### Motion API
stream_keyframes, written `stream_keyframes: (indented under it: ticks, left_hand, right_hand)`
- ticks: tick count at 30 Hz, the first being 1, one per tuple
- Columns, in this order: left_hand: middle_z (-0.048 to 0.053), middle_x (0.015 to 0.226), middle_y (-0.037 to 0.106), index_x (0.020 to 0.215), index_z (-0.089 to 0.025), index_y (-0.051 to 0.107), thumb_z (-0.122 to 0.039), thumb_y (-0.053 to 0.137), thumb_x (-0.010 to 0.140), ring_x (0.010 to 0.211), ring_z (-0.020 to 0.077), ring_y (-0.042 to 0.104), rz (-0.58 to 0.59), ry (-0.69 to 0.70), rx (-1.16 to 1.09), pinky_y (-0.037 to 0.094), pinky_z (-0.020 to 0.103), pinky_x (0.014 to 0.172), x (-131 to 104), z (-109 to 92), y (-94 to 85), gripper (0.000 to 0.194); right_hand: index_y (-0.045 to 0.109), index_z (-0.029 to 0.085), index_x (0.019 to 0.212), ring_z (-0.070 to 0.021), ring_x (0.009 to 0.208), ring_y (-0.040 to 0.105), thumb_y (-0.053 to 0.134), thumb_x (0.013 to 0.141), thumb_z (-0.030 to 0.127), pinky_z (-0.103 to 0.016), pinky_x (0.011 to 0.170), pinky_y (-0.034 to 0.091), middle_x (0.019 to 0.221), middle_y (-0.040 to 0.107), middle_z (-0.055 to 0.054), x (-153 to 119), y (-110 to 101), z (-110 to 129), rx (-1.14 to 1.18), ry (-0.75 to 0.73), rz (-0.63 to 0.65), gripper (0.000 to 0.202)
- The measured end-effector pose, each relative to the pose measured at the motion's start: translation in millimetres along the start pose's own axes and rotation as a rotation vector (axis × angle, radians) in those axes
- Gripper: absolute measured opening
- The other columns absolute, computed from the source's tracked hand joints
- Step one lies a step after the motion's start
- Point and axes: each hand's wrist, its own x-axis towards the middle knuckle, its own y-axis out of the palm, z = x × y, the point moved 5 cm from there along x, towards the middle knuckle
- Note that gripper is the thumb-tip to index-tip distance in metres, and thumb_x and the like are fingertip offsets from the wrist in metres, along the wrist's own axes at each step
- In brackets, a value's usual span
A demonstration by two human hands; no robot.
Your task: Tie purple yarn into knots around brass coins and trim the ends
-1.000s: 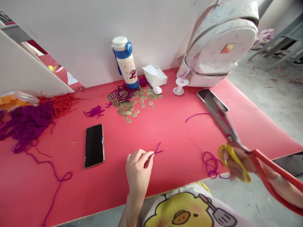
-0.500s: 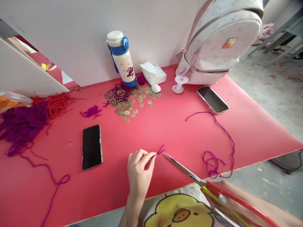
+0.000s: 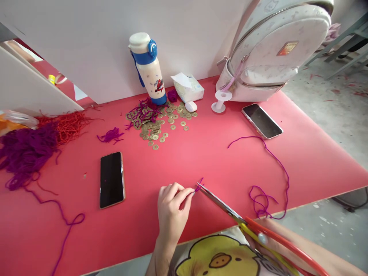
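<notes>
My left hand (image 3: pixel 174 207) is closed in a pinch on purple yarn (image 3: pixel 200 184), whose short ends stick out past the fingertips. The rest of the yarn in the fingers is hidden. My right hand (image 3: pixel 276 237) grips the red and yellow handles of a pair of scissors (image 3: pixel 222 205). The blades point up and left, nearly together, with their tips across the yarn ends beside my left fingertips. To the right, a longer purple strand (image 3: pixel 283 166) curls on the red table (image 3: pixel 178 165).
Holed brass coins (image 3: pixel 155 134) and knotted purple yarn surround the base of a bottle (image 3: pixel 149 73). Phones lie left (image 3: pixel 112 180) and right (image 3: pixel 262 120). A tissue pack (image 3: pixel 189 90), white spool (image 3: pixel 220 101) and backpack (image 3: pixel 276 57) stand at the back. Purple yarn (image 3: pixel 28 153) is heaped left.
The scissor tips have moved left onto the yarn ends, and the blades look closer together. My left hand keeps its pinch. The view has shifted slightly.
</notes>
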Motion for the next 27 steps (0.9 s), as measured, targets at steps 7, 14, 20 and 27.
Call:
stream_keyframes:
  ticks: [7, 14, 20, 27]
  left_hand:
    - [0.001, 0.071, 0.062, 0.087, -0.022, 0.074, -0.013, 0.064, 0.091, 0.068, 0.0161, 0.050, 0.011, 0.005, 0.008, 0.038, 0.031, 0.069, 1.5, -1.4, 0.3, 0.014]
    - [0.001, 0.071, 0.061, 0.086, -0.021, 0.073, -0.012, 0.064, 0.090, 0.068, 0.0166, 0.050, 0.021, 0.003, 0.006, 0.038, 0.030, 0.069, 1.9, -1.8, 0.6, 0.013]
    - [0.001, 0.071, 0.061, 0.086, -0.022, 0.072, -0.012, 0.064, 0.090, 0.068, 0.0162, 0.052, 0.036, 0.006, 0.002, 0.037, 0.031, 0.070, 1.3, -1.2, 2.0, 0.013]
    - [0.000, 0.071, 0.061, 0.086, -0.021, 0.072, -0.012, 0.064, 0.090, 0.068, 0.0158, 0.052, 0.040, 0.004, 0.006, 0.037, 0.031, 0.070, 1.6, -1.4, 2.0, 0.014]
  right_hand:
    - [0.064, 0.019, 0.136, -0.0423, 0.130, 0.054, 0.056, 0.083, 0.070, -0.045, 0.107, 0.047, 0.143, 0.058, -0.015, -1.9, 10.2, -21.0, -0.005, 0.149, 0.116, 0.074]
    - [0.069, 0.019, 0.129, -0.0385, 0.120, 0.062, 0.054, 0.083, 0.073, -0.047, 0.104, 0.050, 0.131, 0.067, -0.016, -4.1, 18.9, -27.7, -0.021, 0.241, 0.103, 0.072]
    - [0.074, 0.018, 0.118, -0.0385, 0.116, 0.064, 0.056, 0.077, 0.078, -0.044, 0.104, 0.050, 0.118, 0.073, -0.015, -8.1, 28.6, -32.8, 0.009, 0.307, -0.094, 0.075]
    - [0.075, 0.020, 0.113, -0.0380, 0.116, 0.065, 0.054, 0.078, 0.079, -0.041, 0.096, 0.055, 0.118, 0.073, -0.013, -7.1, 31.7, -39.0, -0.002, 0.339, -0.120, 0.072]
